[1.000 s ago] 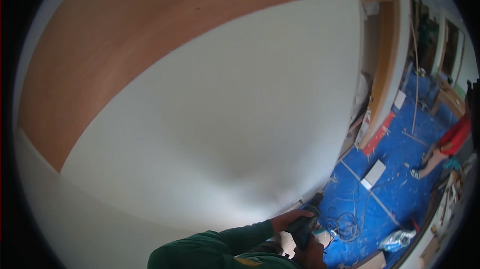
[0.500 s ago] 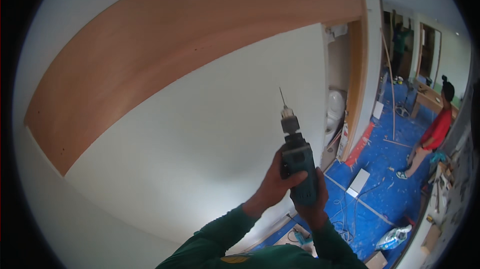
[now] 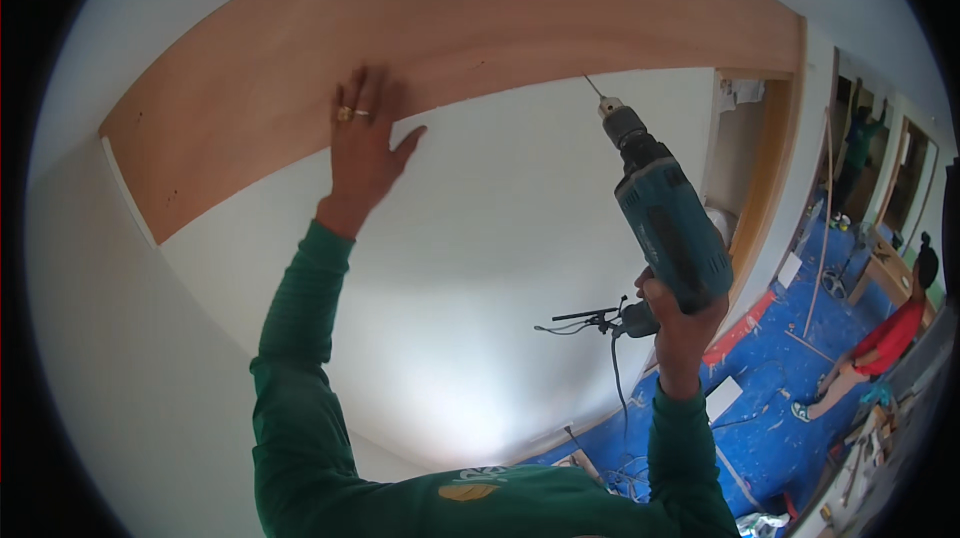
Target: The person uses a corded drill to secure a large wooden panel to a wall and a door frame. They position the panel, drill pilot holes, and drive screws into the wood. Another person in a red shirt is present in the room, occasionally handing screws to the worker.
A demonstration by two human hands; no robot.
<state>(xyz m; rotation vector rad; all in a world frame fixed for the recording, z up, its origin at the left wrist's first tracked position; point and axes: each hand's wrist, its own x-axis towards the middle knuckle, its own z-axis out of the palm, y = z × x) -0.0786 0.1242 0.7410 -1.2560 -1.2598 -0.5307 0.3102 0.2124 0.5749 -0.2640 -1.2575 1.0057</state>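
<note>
My right hand (image 3: 682, 323) grips the handle of a teal and black power drill (image 3: 672, 228), which tilts up and to the left. A thin drill bit (image 3: 592, 85) sticks out of its chuck, its tip near the lower edge of a long wooden panel (image 3: 520, 23); whether it touches cannot be made out. The drill's cord (image 3: 618, 373) hangs below the handle. My left hand (image 3: 368, 143), fingers spread and somewhat blurred, is raised at the panel's lower edge, with rings on its fingers. Contact with the panel is unclear.
Below the panel is a pale wall (image 3: 480, 238), with a wood-framed doorway (image 3: 765, 178) at its right. Blue sheeting (image 3: 770, 418) covers the floor, with cords and a white box (image 3: 724, 398) on it. A person in red (image 3: 885, 343) stands right; another person (image 3: 858, 153) is farther back.
My left hand has let go of the drill and reached up left to the panel. My right hand has raised the drill rightward, now holding its handle. The view has shifted.
</note>
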